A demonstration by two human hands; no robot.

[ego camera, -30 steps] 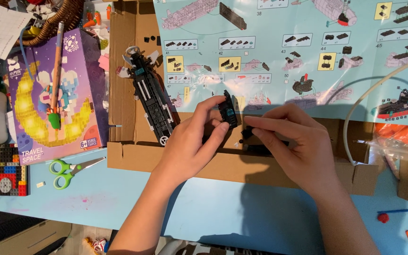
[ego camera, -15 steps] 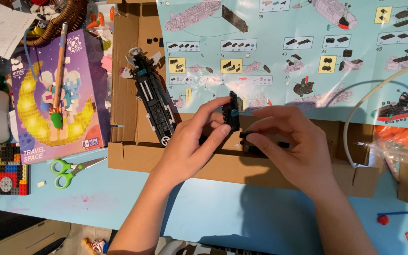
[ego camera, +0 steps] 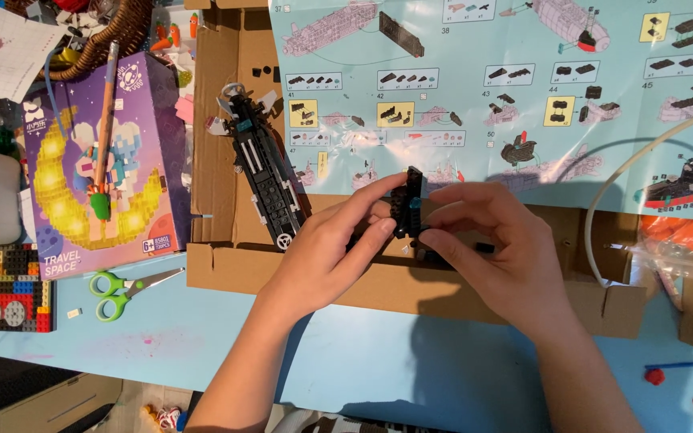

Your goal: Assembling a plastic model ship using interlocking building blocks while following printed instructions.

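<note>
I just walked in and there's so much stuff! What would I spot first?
Probably the two hands, left hand and right hand, pinching a small black brick piece in the middle over a cardboard tray. Behind them spreads a big pale-blue instruction sheet, and at left stands a bright purple box beside a long black ship model.

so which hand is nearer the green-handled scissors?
Left. The left hand is right of the green-handled scissors, across bare blue table. The right hand sits farther right, beyond the small black brick assembly that both hands pinch.
</note>
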